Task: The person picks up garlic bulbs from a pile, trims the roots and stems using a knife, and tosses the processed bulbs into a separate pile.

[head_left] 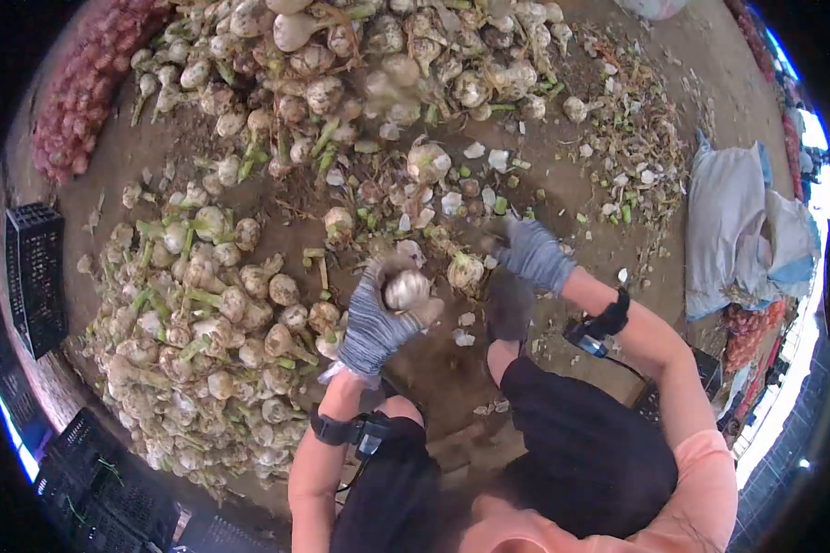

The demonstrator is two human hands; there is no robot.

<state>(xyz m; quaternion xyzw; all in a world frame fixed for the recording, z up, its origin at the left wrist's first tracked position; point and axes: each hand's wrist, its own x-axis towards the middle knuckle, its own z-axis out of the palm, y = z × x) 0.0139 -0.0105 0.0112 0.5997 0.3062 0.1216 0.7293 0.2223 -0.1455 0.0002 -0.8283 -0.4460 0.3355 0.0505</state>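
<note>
My left hand (pixel 375 324), in a grey striped glove with bare fingertips, is closed around a whitish garlic bulb (pixel 407 289). To the right, my right hand (pixel 537 255) wears a similar glove. Its fingers are curled together, and a dark, blurred shape shows at their tips; I cannot make out what it is. Between the hands, another garlic bulb (pixel 465 271) lies on the ground, apart from both. Cut stems and skin scraps (pixel 452 201) litter the soil just beyond.
Large garlic piles lie at the left (pixel 214 341) and far side (pixel 327 55). A red net sack (pixel 88 101) stands far left, near a black crate (pixel 37 276). White sacks (pixel 724 230) lie at the right. My shoe (pixel 510 304) is below my right hand.
</note>
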